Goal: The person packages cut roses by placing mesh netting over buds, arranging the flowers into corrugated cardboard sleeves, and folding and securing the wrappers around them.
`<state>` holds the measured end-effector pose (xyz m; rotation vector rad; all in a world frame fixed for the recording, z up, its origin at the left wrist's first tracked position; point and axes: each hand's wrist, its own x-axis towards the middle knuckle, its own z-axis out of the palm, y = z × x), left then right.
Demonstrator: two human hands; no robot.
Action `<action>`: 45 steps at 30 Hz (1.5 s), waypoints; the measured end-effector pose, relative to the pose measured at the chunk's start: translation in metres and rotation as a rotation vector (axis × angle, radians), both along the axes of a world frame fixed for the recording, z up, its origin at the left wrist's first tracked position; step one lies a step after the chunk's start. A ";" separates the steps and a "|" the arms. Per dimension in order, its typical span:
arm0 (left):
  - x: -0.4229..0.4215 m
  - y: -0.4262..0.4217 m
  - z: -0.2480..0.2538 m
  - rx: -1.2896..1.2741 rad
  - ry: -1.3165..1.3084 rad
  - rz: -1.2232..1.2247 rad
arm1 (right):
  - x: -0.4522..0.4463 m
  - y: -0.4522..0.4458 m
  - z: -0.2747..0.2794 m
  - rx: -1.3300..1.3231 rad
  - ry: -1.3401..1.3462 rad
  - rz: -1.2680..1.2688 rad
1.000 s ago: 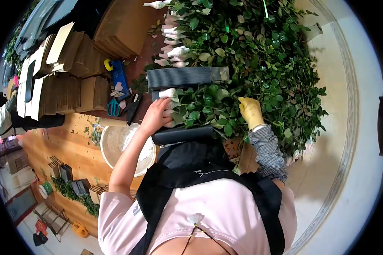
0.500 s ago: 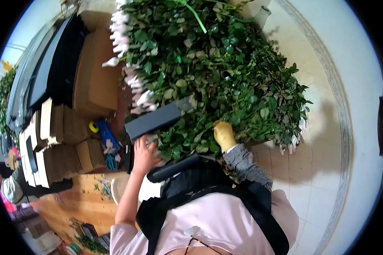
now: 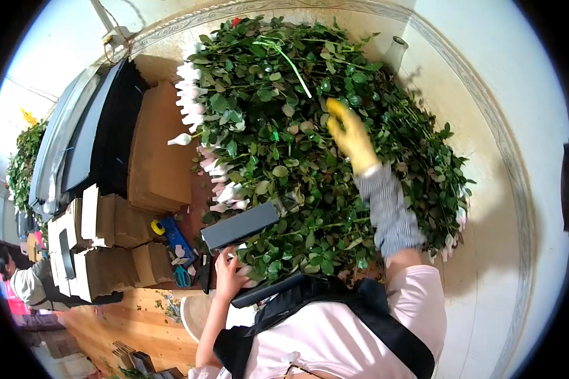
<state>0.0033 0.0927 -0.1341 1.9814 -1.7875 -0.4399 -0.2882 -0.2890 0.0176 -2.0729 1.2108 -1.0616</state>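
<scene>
A big pile of leafy roses (image 3: 310,129) covers the table, with white-sleeved heads (image 3: 189,95) along its left side. My bare left hand (image 3: 230,275) is at the near left corner of the pile, fingers apart, close to pale rose heads and the near edge of a long grey box (image 3: 240,226). Whether it touches either is unclear. My right hand (image 3: 349,136), in a yellow glove, hovers over the middle of the pile, slightly blurred, fingers stretched out and holding nothing visible. A light green strap (image 3: 294,69) lies on the leaves beyond it.
Stacked cardboard (image 3: 161,148) and dark grey sheets (image 3: 104,126) stand on the left, with folded cartons (image 3: 107,271) nearer. Teal scissors (image 3: 183,276) and a yellow tape measure (image 3: 157,227) lie beside them. Another person (image 3: 28,284) is at far left. A wall bounds the right.
My right hand has moved away from the near part of the pile, forward over its middle. My left hand stays by the grey box. The whole view has shifted, showing more of the back wall.
</scene>
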 end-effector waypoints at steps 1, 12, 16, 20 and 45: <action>-0.001 0.000 0.002 -0.005 0.003 0.000 | 0.008 -0.033 0.014 -0.172 0.042 -0.120; -0.005 -0.001 0.006 -0.037 -0.001 0.039 | -0.022 -0.144 -0.032 -0.218 0.787 -0.367; -0.002 0.000 0.006 -0.027 0.000 0.016 | -0.027 -0.085 -0.049 -0.257 0.632 -0.122; -0.003 0.000 0.007 -0.022 0.040 0.019 | -0.041 -0.033 0.004 -0.359 0.579 -0.084; 0.002 0.003 -0.018 -0.108 0.029 0.033 | 0.025 -0.040 -0.031 -0.620 0.164 -0.270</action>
